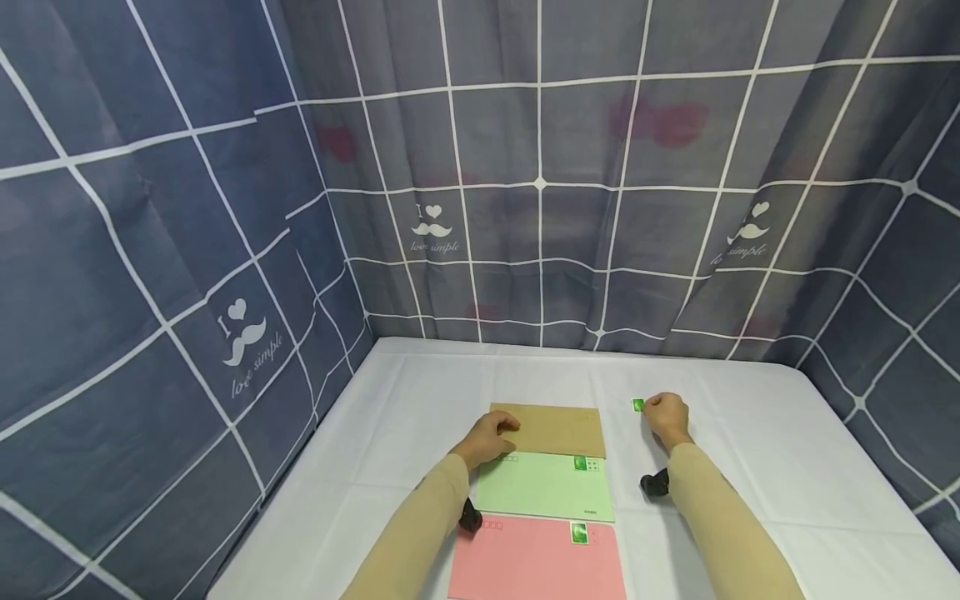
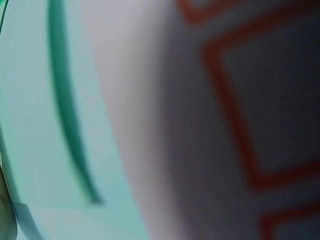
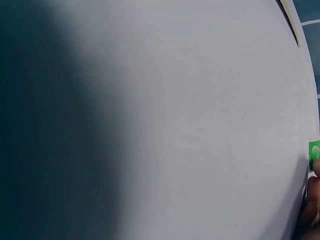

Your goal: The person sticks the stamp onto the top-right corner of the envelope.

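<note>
A brown envelope [image 1: 562, 431] lies flat at the far end of a column of envelopes. My left hand [image 1: 484, 438] rests on its left edge, thumb and fingers spread apart. Off to the right, my right hand [image 1: 667, 417] pinches a small green stamp [image 1: 638, 405] by its right side, low over the white table. That stamp [image 3: 313, 149] also shows at the right border of the right wrist view, beside the fingertips. Below the brown envelope lies a light green envelope [image 1: 536, 492] bearing a green stamp [image 1: 580, 463] at its upper right.
Nearest the front is a pink envelope [image 1: 536, 567] with its own green stamp [image 1: 579, 533]. A white cloth covers the table [image 1: 405, 408]. Dark grid-patterned curtains [image 1: 495, 150] hang behind and at both sides. Blurred red-orange boxes [image 2: 225, 95] fill part of the left wrist view.
</note>
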Tool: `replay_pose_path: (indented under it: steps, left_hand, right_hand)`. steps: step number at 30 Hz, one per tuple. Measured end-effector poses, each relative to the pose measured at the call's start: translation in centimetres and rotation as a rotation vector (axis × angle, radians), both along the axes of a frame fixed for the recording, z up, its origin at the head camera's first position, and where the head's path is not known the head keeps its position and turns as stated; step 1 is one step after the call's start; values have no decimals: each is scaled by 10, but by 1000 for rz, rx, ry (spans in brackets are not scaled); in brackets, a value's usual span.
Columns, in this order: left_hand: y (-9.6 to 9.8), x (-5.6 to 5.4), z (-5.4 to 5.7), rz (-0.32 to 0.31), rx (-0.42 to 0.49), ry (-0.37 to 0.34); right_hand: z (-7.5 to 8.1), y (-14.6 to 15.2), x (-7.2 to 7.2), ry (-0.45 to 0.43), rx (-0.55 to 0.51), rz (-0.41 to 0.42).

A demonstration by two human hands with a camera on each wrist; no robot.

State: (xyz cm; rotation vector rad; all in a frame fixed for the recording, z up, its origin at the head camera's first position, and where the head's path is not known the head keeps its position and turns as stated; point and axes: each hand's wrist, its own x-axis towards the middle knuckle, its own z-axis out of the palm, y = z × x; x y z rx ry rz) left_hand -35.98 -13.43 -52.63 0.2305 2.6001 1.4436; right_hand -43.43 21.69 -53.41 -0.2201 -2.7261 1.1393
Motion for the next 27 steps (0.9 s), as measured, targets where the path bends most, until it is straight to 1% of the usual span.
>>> replay_pose_path:
  steps: [4,9,16,22,27]
  left_hand:
    - [1,0,1,0,-3,8]
    - [1,1,2,1,-4,9]
    - [2,1,0,1,-1,10]
    - [1,1,1,-15,-2,18]
    - [0,-1,0,-12,-9,33]
  right_hand:
    - [-1,2,1,-6,-15,1]
    - [0,3,5,-6,-45,0]
    - [-3,6,6,43,-58,-6]
    - [-4,7,5,27,-78,-29]
    - [-2,5,4,19,-135,-27]
